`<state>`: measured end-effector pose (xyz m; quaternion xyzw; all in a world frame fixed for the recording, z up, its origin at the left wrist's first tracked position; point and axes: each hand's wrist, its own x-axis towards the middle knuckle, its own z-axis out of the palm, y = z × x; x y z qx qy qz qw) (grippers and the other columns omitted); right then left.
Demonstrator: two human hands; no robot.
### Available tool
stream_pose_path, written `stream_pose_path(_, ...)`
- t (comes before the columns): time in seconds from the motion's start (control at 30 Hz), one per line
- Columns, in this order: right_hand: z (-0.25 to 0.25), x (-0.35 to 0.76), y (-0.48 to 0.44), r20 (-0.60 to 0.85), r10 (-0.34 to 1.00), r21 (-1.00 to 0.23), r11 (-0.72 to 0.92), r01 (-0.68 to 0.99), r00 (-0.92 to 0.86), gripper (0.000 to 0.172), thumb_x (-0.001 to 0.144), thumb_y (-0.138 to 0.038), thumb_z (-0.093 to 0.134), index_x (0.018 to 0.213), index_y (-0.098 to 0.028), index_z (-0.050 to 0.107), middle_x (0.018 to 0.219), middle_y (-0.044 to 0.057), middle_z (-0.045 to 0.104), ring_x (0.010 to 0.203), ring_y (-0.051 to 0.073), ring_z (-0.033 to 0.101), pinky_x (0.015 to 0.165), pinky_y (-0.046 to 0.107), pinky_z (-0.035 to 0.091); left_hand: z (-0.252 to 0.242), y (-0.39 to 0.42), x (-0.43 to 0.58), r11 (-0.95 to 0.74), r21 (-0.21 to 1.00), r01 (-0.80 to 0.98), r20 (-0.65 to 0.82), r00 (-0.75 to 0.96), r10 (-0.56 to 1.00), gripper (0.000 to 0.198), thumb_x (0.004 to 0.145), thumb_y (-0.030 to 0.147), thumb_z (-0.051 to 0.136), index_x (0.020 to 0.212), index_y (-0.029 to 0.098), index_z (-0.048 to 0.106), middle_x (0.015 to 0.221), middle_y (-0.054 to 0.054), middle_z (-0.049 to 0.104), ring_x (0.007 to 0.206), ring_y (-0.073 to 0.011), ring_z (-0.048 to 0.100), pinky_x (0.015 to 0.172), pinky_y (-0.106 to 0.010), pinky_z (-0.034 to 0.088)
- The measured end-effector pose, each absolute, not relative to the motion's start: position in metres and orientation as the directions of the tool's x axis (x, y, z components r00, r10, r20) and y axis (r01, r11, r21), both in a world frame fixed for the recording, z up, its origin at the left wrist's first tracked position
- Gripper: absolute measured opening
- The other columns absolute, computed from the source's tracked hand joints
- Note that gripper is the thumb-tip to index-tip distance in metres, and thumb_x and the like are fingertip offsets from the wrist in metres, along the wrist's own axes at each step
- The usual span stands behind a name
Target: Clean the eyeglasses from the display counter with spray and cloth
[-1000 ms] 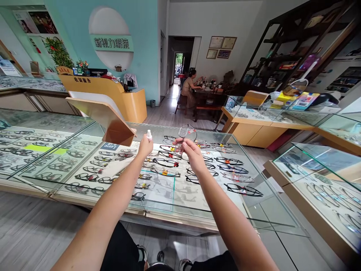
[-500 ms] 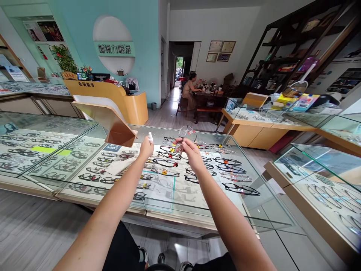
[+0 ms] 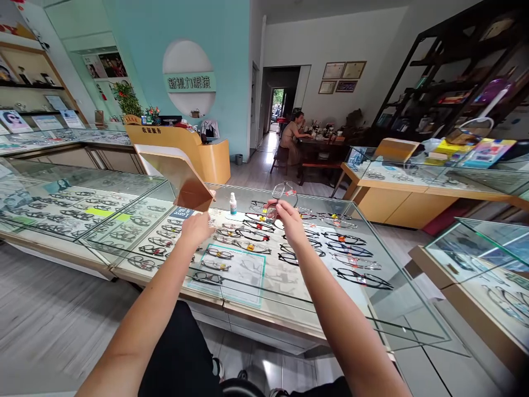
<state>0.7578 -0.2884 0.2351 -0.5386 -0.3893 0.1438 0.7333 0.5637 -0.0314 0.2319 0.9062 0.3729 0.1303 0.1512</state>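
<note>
My right hand [image 3: 289,216] is closed in a pinch on a pair of eyeglasses [image 3: 285,191], held up above the glass display counter. A small red mark shows on a lens. My left hand [image 3: 197,228] is low over the counter top, just in front of a tilted wooden-framed mirror or stand [image 3: 194,190]. Its fingers are mostly hidden behind the back of the hand, so I cannot make out any grip. A small white spray bottle [image 3: 233,204] with a blue-green lower part stands upright on the glass between my hands.
Rows of eyeglasses [image 3: 357,277] lie inside the glass counter [image 3: 289,298]. Another display case [image 3: 446,264] is at my right. A wooden reception desk [image 3: 215,157] stands beyond. At a table at the back, a person [image 3: 291,138] sits.
My left hand has let go of the spray bottle, now standing on the counter, and moved left to where a pale cloth lay. The right hand still holds the eyeglasses. My view has turned slightly left.
</note>
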Motion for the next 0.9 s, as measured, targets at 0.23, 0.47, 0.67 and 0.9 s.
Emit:
stream_pose_path(0.23,0.226,0.767,-0.282,0.426,0.605,-0.896,0.382,0.225,0.673,0.047,0.093,-0.066,0.072,0.115,-0.025,0.08,0.114,0.008,0.082,0.081,0.018,0.069,0.074,0.034,0.051,0.216,-0.012,0.548,-0.587,0.585,0.56,0.121,0.656,0.745,0.012,0.078,0.025,0.076,0.088,0.023,0.069,0.103,-0.013,0.079,0.106,-0.0373,0.071,0.091,-0.041,0.047)
stream_pose_path(0.47,0.235,0.764,-0.287,0.425,0.591,-0.894,0.393,0.216,0.685,0.044,0.094,-0.063,0.072,0.115,-0.025,0.079,0.112,0.007,0.082,0.081,0.019,0.069,0.073,0.034,0.05,0.245,-0.023,0.577,-0.386,0.907,0.169,0.192,0.652,0.734,0.026,0.085,0.04,0.06,0.101,0.021,0.069,0.097,-0.003,0.075,0.09,-0.0236,0.07,0.078,-0.032,0.052)
stream_pose_path(0.67,0.245,0.762,-0.296,0.426,0.593,-0.892,0.401,0.208,0.683,0.038,0.095,-0.059,0.072,0.113,-0.026,0.08,0.115,0.007,0.083,0.083,0.019,0.069,0.076,0.034,0.05,0.275,-0.065,0.627,0.131,0.941,-0.312,0.174,0.777,0.605,0.039,0.08,0.046,0.089,0.105,0.017,0.081,0.106,-0.007,0.082,0.098,-0.0224,0.075,0.086,-0.03,0.059)
stream_pose_path(0.9,0.256,0.767,-0.308,0.471,0.517,-0.851,0.48,0.213,0.715,0.032,0.097,-0.053,0.071,0.113,-0.027,0.081,0.114,0.007,0.082,0.087,0.02,0.068,0.078,0.035,0.051,0.286,-0.107,0.678,0.323,0.915,-0.241,0.084,0.898,0.432,0.041,0.081,0.046,0.095,0.105,0.016,0.082,0.094,-0.006,0.083,0.084,-0.0187,0.076,0.078,-0.028,0.06)
